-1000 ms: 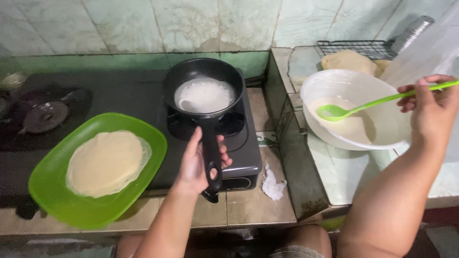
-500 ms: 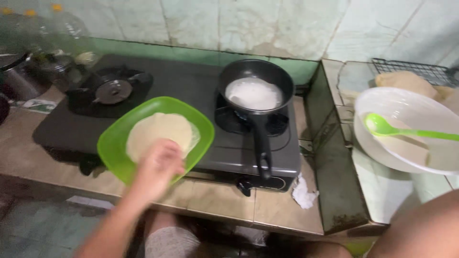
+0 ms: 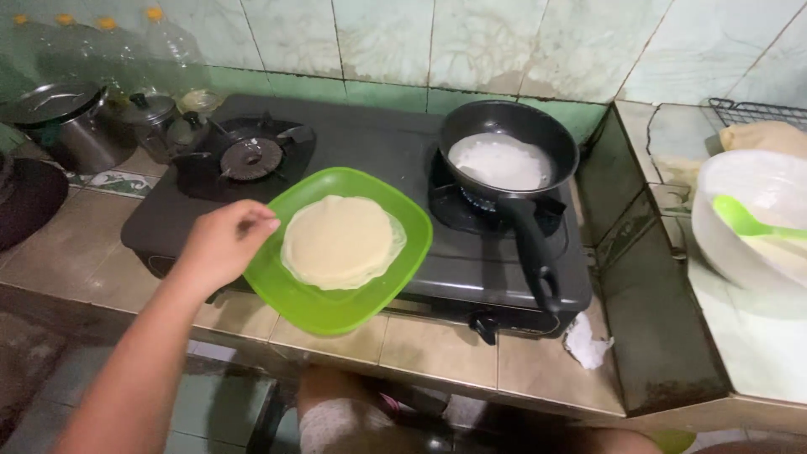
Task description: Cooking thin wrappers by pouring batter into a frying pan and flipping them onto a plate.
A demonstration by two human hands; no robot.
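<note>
My left hand (image 3: 220,244) grips the left rim of a green square plate (image 3: 324,303). A stack of thin pale crepes (image 3: 341,240) lies on the plate, which sits over the front edge of the black two-burner stove (image 3: 370,143). On the right burner stands a black frying pan (image 3: 508,134) with a thin white layer of batter (image 3: 499,161) in it, its handle (image 3: 536,252) pointing toward me. My right hand is out of view.
A white bowl (image 3: 723,235) with a green ladle (image 3: 744,220) in it stands on the raised counter at right. A wire rack (image 3: 756,111) is behind it. Metal pots (image 3: 67,122) and bottles stand at far left. A crumpled tissue (image 3: 587,343) lies by the stove.
My left hand left the pan handle and took the plate's left rim. My right hand let the ladle rest in the bowl and went out of view.
</note>
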